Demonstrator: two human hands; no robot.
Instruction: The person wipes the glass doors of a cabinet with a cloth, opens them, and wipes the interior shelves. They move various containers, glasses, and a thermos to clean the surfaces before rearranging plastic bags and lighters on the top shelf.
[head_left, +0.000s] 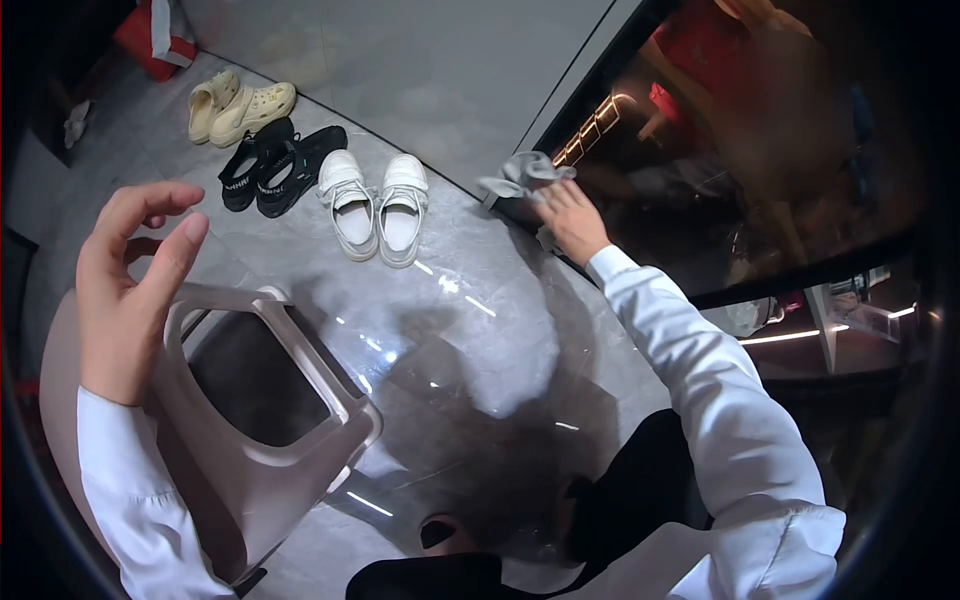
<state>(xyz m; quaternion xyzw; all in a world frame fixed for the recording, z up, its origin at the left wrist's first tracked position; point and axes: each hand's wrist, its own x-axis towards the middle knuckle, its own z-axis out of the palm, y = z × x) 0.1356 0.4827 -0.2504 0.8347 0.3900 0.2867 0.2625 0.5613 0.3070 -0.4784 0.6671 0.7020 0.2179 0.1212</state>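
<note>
My right hand [575, 222] presses a crumpled grey cloth [527, 176] against the lower left corner of a dark glossy panel [730, 190], close to the floor. Part of the cloth bunches up beyond the fingertips. Over on the left, my left hand [140, 275] is raised above a pinkish-beige plastic stool [270, 440]. Its fingers are curled, with a gap between thumb and forefinger, and nothing is in them.
White shoes [400, 205], black sneakers [290, 170] and cream clogs [255, 108] line the grey wall [400, 70] on the shiny tiled floor [500, 350]. A red and white item [160, 45] is at the far left. Below the panel is a lit shelf [825, 325].
</note>
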